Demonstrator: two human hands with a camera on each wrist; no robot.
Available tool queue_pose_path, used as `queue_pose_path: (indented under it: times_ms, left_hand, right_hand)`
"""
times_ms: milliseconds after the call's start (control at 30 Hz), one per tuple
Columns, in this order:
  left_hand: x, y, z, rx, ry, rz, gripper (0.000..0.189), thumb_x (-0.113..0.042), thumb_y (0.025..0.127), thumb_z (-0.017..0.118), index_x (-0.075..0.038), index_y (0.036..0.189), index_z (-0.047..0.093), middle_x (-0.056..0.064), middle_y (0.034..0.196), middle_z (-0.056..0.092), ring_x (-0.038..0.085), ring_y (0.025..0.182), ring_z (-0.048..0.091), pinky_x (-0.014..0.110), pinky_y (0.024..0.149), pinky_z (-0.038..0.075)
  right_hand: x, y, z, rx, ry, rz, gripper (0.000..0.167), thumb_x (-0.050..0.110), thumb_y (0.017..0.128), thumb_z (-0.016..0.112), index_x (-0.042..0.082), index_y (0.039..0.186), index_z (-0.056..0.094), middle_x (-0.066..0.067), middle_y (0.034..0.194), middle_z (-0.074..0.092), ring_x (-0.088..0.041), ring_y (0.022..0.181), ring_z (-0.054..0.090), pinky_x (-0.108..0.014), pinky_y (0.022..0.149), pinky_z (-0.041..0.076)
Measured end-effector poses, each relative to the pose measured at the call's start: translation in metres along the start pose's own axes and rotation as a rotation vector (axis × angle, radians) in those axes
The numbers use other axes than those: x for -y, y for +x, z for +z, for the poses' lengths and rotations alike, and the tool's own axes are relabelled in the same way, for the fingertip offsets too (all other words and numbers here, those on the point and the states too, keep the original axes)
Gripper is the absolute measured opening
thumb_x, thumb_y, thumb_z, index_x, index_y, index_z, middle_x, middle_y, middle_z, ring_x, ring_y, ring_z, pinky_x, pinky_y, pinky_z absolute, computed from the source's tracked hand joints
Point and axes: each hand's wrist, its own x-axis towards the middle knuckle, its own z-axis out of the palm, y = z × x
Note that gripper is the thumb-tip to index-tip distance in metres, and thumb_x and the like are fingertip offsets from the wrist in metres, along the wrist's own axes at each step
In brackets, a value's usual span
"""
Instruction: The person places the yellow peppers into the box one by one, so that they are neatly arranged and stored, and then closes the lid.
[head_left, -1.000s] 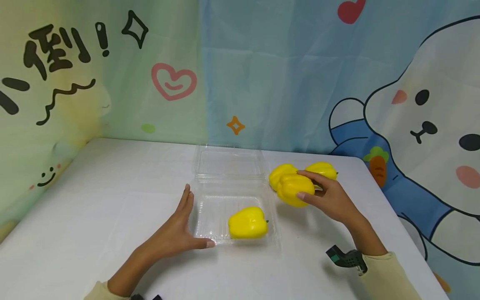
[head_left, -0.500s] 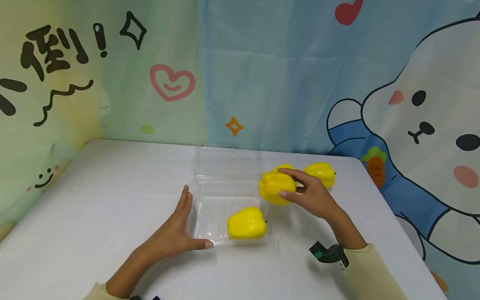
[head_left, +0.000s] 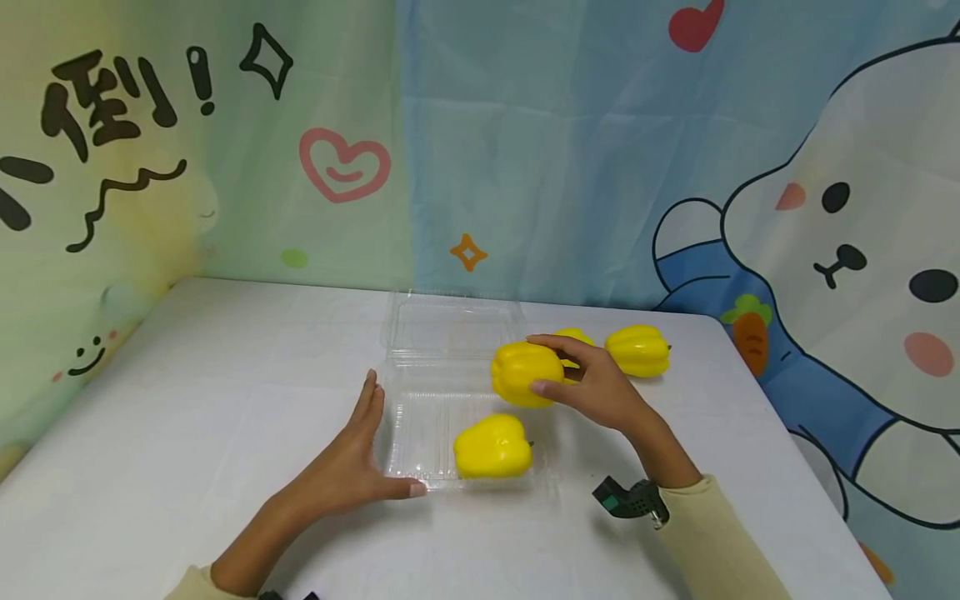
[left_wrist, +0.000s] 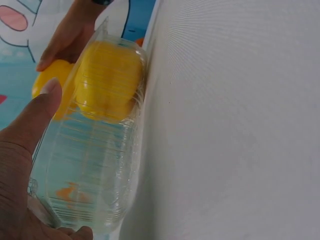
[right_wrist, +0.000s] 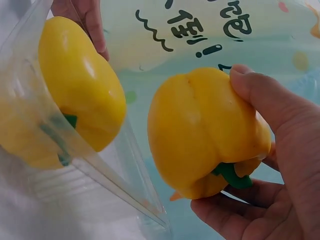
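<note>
A yellow bell pepper [head_left: 525, 375] with a green stem is held in my right hand [head_left: 600, 387], thumb on one side and fingers on the other, raised over the right part of a clear plastic box [head_left: 420, 425]. Inside that box, near its front right corner, lies another yellow bell pepper [head_left: 492, 447]. My left hand [head_left: 352, 462] rests along the box's left side and front corner, fingers extended and thumb spread apart. In the left wrist view the left thumb [left_wrist: 37, 112] lies by the box rim, with the pepper [left_wrist: 110, 82] showing through the wall.
The box's clear lid [head_left: 456, 325] is folded back flat behind it. Two more yellow bell peppers, one partly behind my right hand [head_left: 576, 335] and one farther right [head_left: 639, 350], lie on the white table [head_left: 225, 400]. A printed cloth [head_left: 525, 167] hangs behind.
My right hand has carried the bell pepper leftward from beside the other peppers to above the box. My left hand has stayed in place.
</note>
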Motion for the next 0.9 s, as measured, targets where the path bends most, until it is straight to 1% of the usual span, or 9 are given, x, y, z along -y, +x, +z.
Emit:
queue_pose_path:
  times_ms: [133, 367, 533, 700, 900]
  left_hand:
    - [0.000, 0.000, 0.000, -0.002, -0.007, -0.001, 0.139, -0.059, 0.061, 0.085, 0.001, 0.154, 0.001, -0.001, 0.160, -0.019, 0.027, 0.147, 0.002, 0.051, 0.112, 0.022]
    - [0.002, 0.000, 0.000, -0.002, -0.004, -0.001, 0.141, -0.062, 0.060, 0.084, 0.001, 0.154, 0.001, -0.001, 0.160, -0.020, 0.027, 0.147, 0.001, 0.051, 0.112, 0.021]
    - [0.001, 0.000, 0.000, -0.005, -0.009, 0.001, 0.141, -0.062, 0.060, 0.085, 0.001, 0.154, 0.001, -0.001, 0.160, -0.019, 0.028, 0.147, 0.001, 0.051, 0.112, 0.021]
    - [0.001, 0.000, 0.000, -0.005, -0.009, -0.001, 0.141, -0.062, 0.059, 0.085, 0.000, 0.154, 0.001, -0.001, 0.160, -0.019, 0.028, 0.147, 0.002, 0.052, 0.111, 0.022]
    - [0.002, 0.001, 0.000, -0.003, -0.011, 0.001, 0.141, -0.060, 0.059, 0.086, 0.000, 0.154, 0.001, -0.001, 0.160, -0.019, 0.028, 0.147, 0.001, 0.052, 0.111, 0.021]
  right_hand:
    - [-0.001, 0.004, 0.006, 0.004, 0.000, -0.006, 0.058, 0.025, 0.084, 0.079, 0.013, 0.136, 0.057, -0.006, 0.130, 0.056, -0.023, 0.111, 0.056, -0.033, 0.094, 0.049]
    - [0.000, 0.011, 0.017, 0.038, 0.018, 0.021, 0.059, 0.029, 0.083, 0.079, 0.015, 0.136, 0.056, -0.004, 0.134, 0.054, -0.023, 0.114, 0.056, -0.036, 0.096, 0.048]
    - [-0.002, 0.013, 0.021, 0.037, 0.000, 0.031, 0.061, 0.033, 0.083, 0.079, 0.016, 0.137, 0.056, -0.002, 0.135, 0.054, -0.023, 0.116, 0.054, -0.039, 0.097, 0.047]
    - [-0.005, 0.014, 0.025, 0.048, -0.033, 0.035, 0.060, 0.034, 0.083, 0.079, 0.018, 0.136, 0.057, -0.002, 0.137, 0.054, -0.023, 0.119, 0.053, -0.042, 0.098, 0.046]
    - [-0.008, 0.015, 0.029, 0.056, -0.053, 0.013, 0.058, 0.034, 0.083, 0.078, 0.018, 0.135, 0.058, -0.002, 0.138, 0.053, -0.023, 0.121, 0.052, -0.044, 0.097, 0.046]
